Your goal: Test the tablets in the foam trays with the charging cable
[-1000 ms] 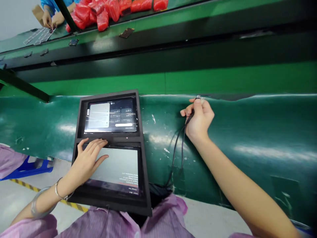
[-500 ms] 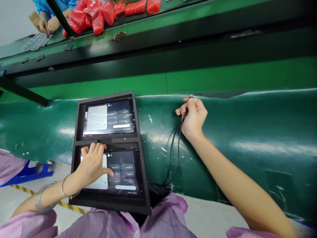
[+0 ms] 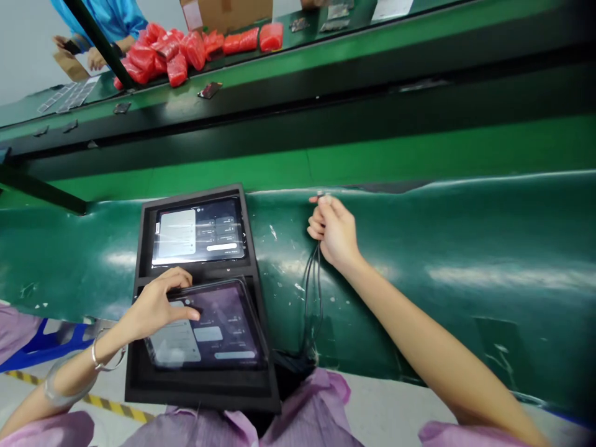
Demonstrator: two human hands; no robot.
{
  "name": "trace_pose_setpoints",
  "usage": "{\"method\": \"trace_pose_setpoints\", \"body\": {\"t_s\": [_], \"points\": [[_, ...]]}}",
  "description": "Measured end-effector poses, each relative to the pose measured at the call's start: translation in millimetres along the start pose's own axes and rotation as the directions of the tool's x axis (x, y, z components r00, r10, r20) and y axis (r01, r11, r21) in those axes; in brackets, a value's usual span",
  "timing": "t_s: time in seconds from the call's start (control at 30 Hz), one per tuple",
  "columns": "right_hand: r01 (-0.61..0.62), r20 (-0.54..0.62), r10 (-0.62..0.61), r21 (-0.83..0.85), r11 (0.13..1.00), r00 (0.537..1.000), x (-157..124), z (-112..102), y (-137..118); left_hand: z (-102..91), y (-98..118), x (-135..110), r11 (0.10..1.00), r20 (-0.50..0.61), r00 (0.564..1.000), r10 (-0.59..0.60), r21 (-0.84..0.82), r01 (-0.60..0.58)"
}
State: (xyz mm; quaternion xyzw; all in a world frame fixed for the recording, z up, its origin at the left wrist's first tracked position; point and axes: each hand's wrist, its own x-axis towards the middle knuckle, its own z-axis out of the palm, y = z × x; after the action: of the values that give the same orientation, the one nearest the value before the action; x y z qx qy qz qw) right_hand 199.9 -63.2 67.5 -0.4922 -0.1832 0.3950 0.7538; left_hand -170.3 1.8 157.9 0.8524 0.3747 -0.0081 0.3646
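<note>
My left hand [image 3: 156,307] grips the top edge of a tablet [image 3: 207,329], which sits tilted in the lower compartment of a black foam tray [image 3: 144,248]. A second tablet [image 3: 198,233] lies flat in the upper compartment, its screen lit. The tray rests on my lap. My right hand [image 3: 335,233] is raised over the green belt, pinching a black cable [image 3: 313,298] near its small metal plug [image 3: 321,195]. The cable hangs down in several strands to a black bundle [image 3: 291,366] beside the tray.
A green conveyor [image 3: 372,223] runs behind the tray, with a dark rail above it. Red bagged items [image 3: 162,56] and a cardboard box [image 3: 226,12] lie on the far belt. A co-worker's hands [image 3: 72,53] work at far left. A blue stool [image 3: 51,344] stands low left.
The lower tablet has tilted up under my left hand, which has shifted toward its top edge. My right hand with the cable has moved left and slightly down.
</note>
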Motion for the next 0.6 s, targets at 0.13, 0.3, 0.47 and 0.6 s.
{"method": "trace_pose_setpoints", "body": {"t_s": [0.13, 0.3, 0.47, 0.6], "points": [[-0.083, 0.106, 0.087, -0.045, 0.996, 0.991, -8, 10, 5, 14.3, 6, 21, 0.998, -0.019, 0.998, 0.058, 0.0, -0.058], [-0.133, 0.189, 0.147, -0.085, 0.987, 0.971, -15, 2, 4, 22.0, 18, 31, 0.975, -0.128, 0.97, 0.207, 0.102, -0.195], [-0.216, 0.304, 0.249, -0.138, 0.966, 0.92, -16, -6, 0, -7.0, 16, 51, 0.92, -0.352, 0.875, 0.332, 0.325, -0.218], [-0.222, 0.338, 0.267, -0.167, 0.961, 0.903, -15, -6, -1, -19.4, -4, 83, 0.902, -0.447, 0.838, 0.313, 0.417, -0.114]]}}
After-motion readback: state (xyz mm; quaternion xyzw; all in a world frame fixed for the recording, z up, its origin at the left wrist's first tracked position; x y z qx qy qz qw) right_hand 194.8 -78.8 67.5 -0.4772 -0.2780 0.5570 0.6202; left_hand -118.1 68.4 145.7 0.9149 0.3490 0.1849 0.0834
